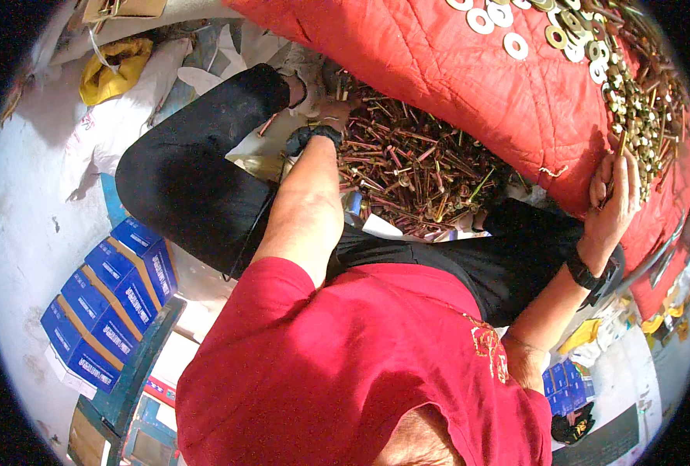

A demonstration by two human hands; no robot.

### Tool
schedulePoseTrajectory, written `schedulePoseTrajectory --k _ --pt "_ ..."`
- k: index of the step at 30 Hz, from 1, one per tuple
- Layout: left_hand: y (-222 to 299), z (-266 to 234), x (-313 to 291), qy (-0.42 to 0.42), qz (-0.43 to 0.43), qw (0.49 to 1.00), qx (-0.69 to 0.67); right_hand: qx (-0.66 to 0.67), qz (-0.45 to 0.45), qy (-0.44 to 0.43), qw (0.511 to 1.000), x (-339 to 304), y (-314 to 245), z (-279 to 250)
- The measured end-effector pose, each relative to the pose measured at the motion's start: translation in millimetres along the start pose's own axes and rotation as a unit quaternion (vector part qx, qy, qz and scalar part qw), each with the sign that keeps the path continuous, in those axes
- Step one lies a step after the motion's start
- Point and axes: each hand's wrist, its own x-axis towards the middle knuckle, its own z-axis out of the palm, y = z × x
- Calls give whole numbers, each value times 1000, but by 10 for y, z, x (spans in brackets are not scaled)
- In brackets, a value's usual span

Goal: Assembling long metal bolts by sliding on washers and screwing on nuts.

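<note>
My left hand (333,113) reaches to the left edge of a heap of long bolts (415,159) between my legs. Its fingers are dark and blurred, so what they hold does not show. On the right, my right hand (618,186) rests on a red quilted cloth (485,93), fingers bent together beside a pile of small metal nuts (640,128). From its fingertips a thin bolt (622,144) sticks up. Flat metal washers (516,46) lie on the cloth above, next to more loose hardware.
Blue boxes (112,283) stand in rows at the left, with more blue boxes (568,387) at the lower right. A white sack (128,113) and a yellow bag (116,71) lie at the upper left. An open cardboard box (124,9) sits at the top left.
</note>
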Motion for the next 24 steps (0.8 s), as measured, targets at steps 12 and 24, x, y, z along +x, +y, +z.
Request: schedulePoseTrajectory --k 12,24 --pt "-49 96 -109 -220 -368 866 -257 -191 -132 9 973 113 135 36" --pt "-96 26 -188 -408 -265 852 -194 -244 -118 42 962 152 184 2"
